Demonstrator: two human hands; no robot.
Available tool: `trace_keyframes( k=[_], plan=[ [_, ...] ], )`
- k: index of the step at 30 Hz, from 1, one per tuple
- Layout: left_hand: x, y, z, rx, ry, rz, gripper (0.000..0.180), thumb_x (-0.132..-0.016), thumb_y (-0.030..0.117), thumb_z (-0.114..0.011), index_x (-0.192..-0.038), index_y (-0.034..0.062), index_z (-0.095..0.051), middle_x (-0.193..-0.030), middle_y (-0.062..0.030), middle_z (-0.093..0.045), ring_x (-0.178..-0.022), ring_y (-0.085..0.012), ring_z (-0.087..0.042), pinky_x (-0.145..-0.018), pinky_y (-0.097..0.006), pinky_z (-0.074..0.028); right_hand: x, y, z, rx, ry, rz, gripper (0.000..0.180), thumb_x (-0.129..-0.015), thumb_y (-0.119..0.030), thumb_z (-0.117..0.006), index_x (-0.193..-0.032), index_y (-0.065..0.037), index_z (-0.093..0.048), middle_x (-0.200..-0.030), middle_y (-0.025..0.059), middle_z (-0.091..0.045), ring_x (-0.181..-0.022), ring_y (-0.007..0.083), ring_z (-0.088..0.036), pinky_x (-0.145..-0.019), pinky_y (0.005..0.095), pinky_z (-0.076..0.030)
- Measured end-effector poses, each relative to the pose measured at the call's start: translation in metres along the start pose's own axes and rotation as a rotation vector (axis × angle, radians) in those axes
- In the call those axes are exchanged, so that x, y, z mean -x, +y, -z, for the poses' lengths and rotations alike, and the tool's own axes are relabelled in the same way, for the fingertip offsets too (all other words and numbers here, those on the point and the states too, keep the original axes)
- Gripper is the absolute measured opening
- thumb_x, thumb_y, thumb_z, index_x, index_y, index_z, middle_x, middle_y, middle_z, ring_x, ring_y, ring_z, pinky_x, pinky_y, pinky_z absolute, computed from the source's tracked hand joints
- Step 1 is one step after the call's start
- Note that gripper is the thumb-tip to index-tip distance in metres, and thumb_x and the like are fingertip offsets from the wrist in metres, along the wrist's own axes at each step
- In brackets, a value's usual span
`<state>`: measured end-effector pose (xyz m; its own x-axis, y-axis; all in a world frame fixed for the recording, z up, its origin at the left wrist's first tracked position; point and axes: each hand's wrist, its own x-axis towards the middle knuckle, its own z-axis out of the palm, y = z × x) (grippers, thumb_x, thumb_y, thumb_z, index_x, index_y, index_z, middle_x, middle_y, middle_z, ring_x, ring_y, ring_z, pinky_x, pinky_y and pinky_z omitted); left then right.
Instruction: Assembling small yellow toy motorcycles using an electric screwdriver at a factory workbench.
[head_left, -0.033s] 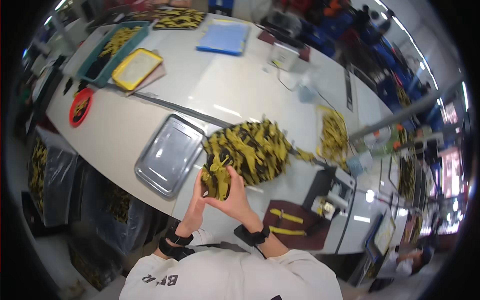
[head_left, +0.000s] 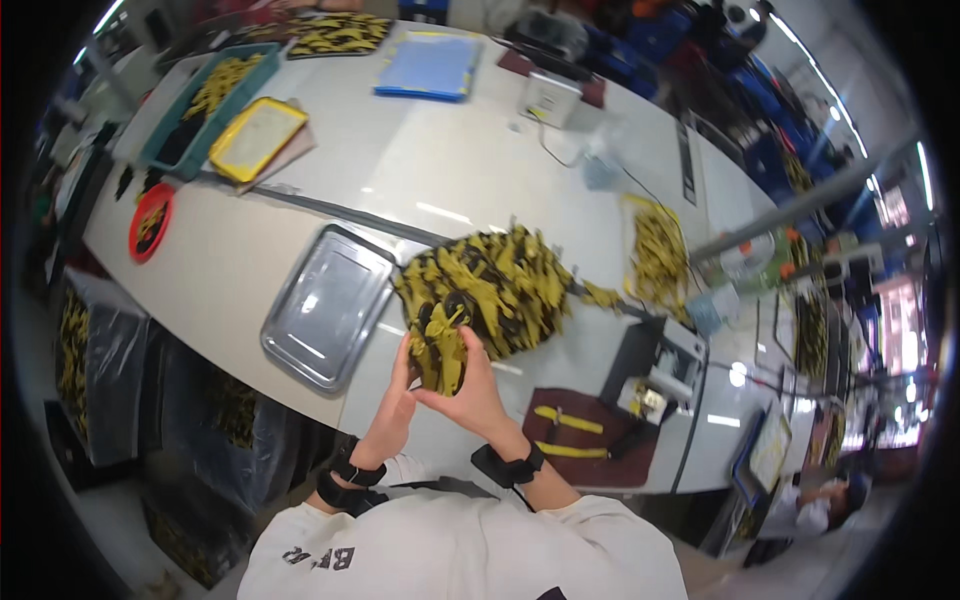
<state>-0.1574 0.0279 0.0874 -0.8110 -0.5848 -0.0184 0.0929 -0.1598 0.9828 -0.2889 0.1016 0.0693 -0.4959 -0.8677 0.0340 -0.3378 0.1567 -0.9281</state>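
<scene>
Both my hands hold a small bundle of yellow and black flexible pieces upright between them; I cannot make out exactly what kind of pieces they are. My left hand presses on the bundle's left side. From the right, my right hand wraps it with the thumb across its lower end. Just beyond the bundle lies a big heap of the same yellow and black pieces on the white table. Left of the heap a shallow silver metal tray rests on the table.
To the right stand a small grey-and-black machine and a dark red mat with two yellow strips. Farther right is a yellow-rimmed tray of pieces. A red bowl, a teal bin and a blue tray stand farther off.
The view has shifted slightly, so the table's things sit a little farther left and up. Both hands keep their hold on the bundle.
</scene>
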Motion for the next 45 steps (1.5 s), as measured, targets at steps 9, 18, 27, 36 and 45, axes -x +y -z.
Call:
trace_keyframes(
  k=[9,18,27,36,45],
  plan=[
    [-0.064,-0.016,-0.067,-0.100,-0.425,0.038,0.096,-0.086,0.071,-0.032,-0.148,0.0068,0.002,-0.144,-0.0151,-0.024,-0.129,-0.0280,-0.033,-0.103,-0.040,-0.031,0.024,0.040,0.078,-0.677,0.352,-0.093,0.087,-0.069,-0.002,-0.072,-0.137,-0.001,-0.018,-0.123,0.0142,-0.046,-0.112,0.0225,-0.051,-0.092,0.0340,-0.044],
    [-0.052,-0.059,0.046,-0.108,0.447,0.237,0.063,-0.097,0.049,-0.033,-0.143,0.0072,-0.025,-0.138,-0.0134,-0.036,-0.127,-0.0259,-0.037,-0.101,-0.040,-0.034,-0.056,0.027,0.116,0.155,0.242,-0.069,0.087,-0.064,-0.014,-0.073,-0.135,-0.003,-0.024,-0.124,0.0214,-0.044,-0.110,0.0337,-0.052,-0.093,0.0387,-0.044],
    [0.041,-0.143,0.186,-0.984,1.332,0.679,0.092,-0.077,0.033,-0.070,-0.140,-0.0066,-0.016,-0.141,-0.0292,-0.024,-0.130,-0.0459,-0.024,-0.106,-0.051,-0.026,-0.085,0.034,0.081,0.584,0.089,-0.166,0.082,-0.063,-0.015,-0.075,-0.131,-0.008,-0.030,-0.120,0.0212,-0.036,-0.110,0.0406,-0.045,-0.083,0.0451,-0.048],
    [0.083,-0.193,0.244,-0.349,1.218,0.401,0.080,-0.082,0.021,-0.068,-0.139,-0.0055,-0.019,-0.099,-0.0146,-0.055,-0.083,-0.0209,-0.057,-0.071,-0.033,-0.049,-0.085,0.034,0.085,0.694,0.137,-0.057,0.092,-0.061,-0.033,-0.082,-0.133,-0.002,-0.033,-0.124,0.0217,-0.036,-0.114,0.0393,-0.040,-0.092,0.0460,-0.042],
    [0.072,-0.179,0.239,-0.053,0.986,0.437,0.017,-0.088,0.014,-0.060,-0.098,0.0027,-0.055,-0.080,-0.0005,-0.058,-0.049,-0.0073,-0.049,-0.038,-0.021,-0.034,-0.084,0.045,0.081,0.680,0.210,-0.014,0.083,-0.067,-0.035,-0.078,-0.131,-0.001,-0.038,-0.124,0.0214,-0.040,-0.114,0.0377,-0.043,-0.092,0.0457,-0.041]
  ],
)
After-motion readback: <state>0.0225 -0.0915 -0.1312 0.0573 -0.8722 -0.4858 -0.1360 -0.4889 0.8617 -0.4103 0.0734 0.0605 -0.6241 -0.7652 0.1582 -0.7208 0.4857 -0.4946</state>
